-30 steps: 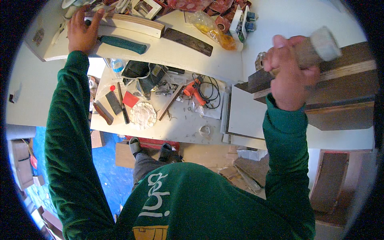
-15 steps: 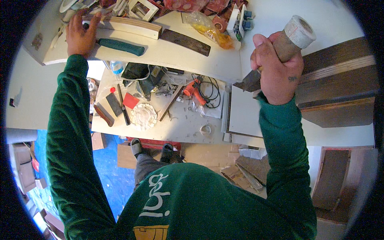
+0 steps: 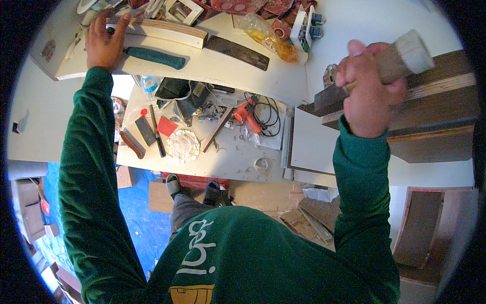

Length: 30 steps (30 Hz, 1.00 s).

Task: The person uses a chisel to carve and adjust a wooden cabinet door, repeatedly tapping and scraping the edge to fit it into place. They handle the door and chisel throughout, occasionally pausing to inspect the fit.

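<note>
Head view, sole view: your left hand (image 3: 105,48) lies at the upper left of a white shelf (image 3: 217,72), unclenched, fingers spread over the near end of a layered wood strip (image 3: 169,33); whether it presses or pinches anything, you cannot tell from this angle. Just beside it, a tool with a dark green handle (image 3: 156,57), its far end hidden by your hand. Your right hand (image 3: 368,99), slightly blurred, is closed around a tan cylinder (image 3: 392,66) with a whitish end (image 3: 414,52), item tilted, whitish end up and to the right, seen in front of dark brown boards (image 3: 435,106) with pale layered edges. Near that hand, on its left, one metal fitting (image 3: 329,75). On the shelf, right of the layered strip: one flat dark brown strip (image 3: 238,52); one clear bag (image 3: 268,38) with yellow-orange contents; one white fitting (image 3: 302,29) with bluish parts. On the lower white surface (image 3: 228,169), well apart from both your hands: one orange tool (image 3: 247,115) with black cord; one red square (image 3: 166,125); one ruffled whitish disc (image 3: 183,146); one grey block (image 3: 145,130); one brown handle (image 3: 132,145); one pale ring (image 3: 261,163).
</note>
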Motion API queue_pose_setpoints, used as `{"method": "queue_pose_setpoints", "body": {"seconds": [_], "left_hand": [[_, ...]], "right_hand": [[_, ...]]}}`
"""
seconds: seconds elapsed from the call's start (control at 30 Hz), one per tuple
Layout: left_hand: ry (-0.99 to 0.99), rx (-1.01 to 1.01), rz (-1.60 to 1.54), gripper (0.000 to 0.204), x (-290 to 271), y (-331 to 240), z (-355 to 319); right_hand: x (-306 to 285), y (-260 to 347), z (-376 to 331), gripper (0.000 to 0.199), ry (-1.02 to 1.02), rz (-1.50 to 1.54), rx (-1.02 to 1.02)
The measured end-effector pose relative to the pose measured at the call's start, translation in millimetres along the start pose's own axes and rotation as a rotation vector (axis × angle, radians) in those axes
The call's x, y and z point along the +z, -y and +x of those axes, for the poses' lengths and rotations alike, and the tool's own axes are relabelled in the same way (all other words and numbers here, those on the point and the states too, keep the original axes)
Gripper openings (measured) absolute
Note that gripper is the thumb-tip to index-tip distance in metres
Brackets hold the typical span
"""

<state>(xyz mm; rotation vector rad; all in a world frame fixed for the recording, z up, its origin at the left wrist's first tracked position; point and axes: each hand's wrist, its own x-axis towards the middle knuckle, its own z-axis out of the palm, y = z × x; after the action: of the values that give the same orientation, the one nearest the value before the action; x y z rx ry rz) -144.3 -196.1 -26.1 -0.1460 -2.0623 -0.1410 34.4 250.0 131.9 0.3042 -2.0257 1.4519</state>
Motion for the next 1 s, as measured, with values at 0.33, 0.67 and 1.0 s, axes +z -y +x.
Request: {"method": "queue_pose_setpoints", "body": {"seconds": [0.33, 0.67, 1.0], "left_hand": [[0.005, -0.059, -0.151, 0.058, -4, -3, 4], [-0.018, -0.037, -0.117, 0.058, -1, -1, 4], [0.003, -0.153, -0.190, 0.064, -6, -7, 5]], "right_hand": [[-7, -7, -11, 0.019, 0.017, -0.013, -0.038], [-9, -5, -17, 0.019, 0.028, -0.058, -0.001], [-8, -6, -18, 0.020, -0.016, -0.012, 0.011]]}}
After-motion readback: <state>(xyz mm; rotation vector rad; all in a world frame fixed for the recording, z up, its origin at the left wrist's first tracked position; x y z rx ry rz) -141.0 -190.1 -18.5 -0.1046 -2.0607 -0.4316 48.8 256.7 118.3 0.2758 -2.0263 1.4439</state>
